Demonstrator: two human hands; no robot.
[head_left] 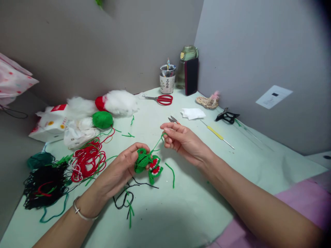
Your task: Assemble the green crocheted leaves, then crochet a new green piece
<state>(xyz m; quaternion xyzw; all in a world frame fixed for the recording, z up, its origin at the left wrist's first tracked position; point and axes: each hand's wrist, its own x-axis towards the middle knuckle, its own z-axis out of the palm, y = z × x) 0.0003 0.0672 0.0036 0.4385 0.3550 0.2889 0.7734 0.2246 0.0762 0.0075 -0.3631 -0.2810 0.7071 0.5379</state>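
My left hand (123, 167) is closed round a small green crochet piece (143, 161) with red-and-white parts hanging below it (156, 167). A green yarn strand (157, 144) runs up from the piece to my right hand (178, 139). That hand pinches the strand and also holds small silver thread snips (173, 120), whose blades stick out above the fingers. Both hands hover just above the pale green table (186, 203).
Tangled red yarn (88, 160), black yarn (43, 186), a green yarn ball (102, 119) and white stuffing (120, 102) lie at the left. Red scissors (161, 99), a cup (167, 79), a bottle, a phone (191, 76), and a yellow crochet hook (217, 133) lie farther back.
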